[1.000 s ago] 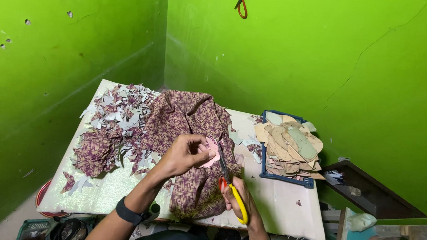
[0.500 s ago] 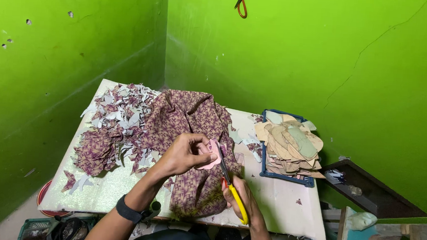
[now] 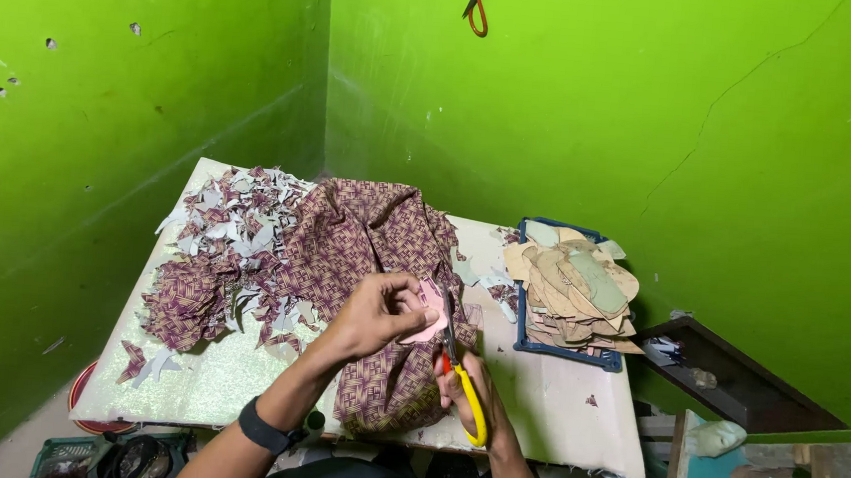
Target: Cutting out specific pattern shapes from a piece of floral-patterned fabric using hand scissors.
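Almost nothing has moved since the earlier frames: both hands stay over the near middle of the table (image 3: 573, 419), and only the pink piece has turned a little between the fingers.

I see the left hand (image 3: 372, 315) pinching a small pink template (image 3: 430, 321) together with the patterned cloth (image 3: 365, 245), thumb pressed on top. The right hand (image 3: 465, 382) is closed through the yellow handles of the scissors (image 3: 457, 366), fingers curled tight around the loops. The blades are mostly hidden behind the pink piece, so I cannot tell if they are apart or together.

The scissors have their long axis running from near to far, the handles toward me at the near edge and the tip pointing away, leaning slightly to the left, toward the left thumb.

My judgement on risk: the tip works very close to the left fingertips, so a cut that runs too long could nick them. Also the cloth hangs loose over the near edge (its weight pulls down), which could drag the layers and make the cut wander from the template outline.

On the left lie many cut scraps (image 3: 225, 245); on the right, a blue tray (image 3: 567, 351) with stacked tan cutouts (image 3: 572, 284).
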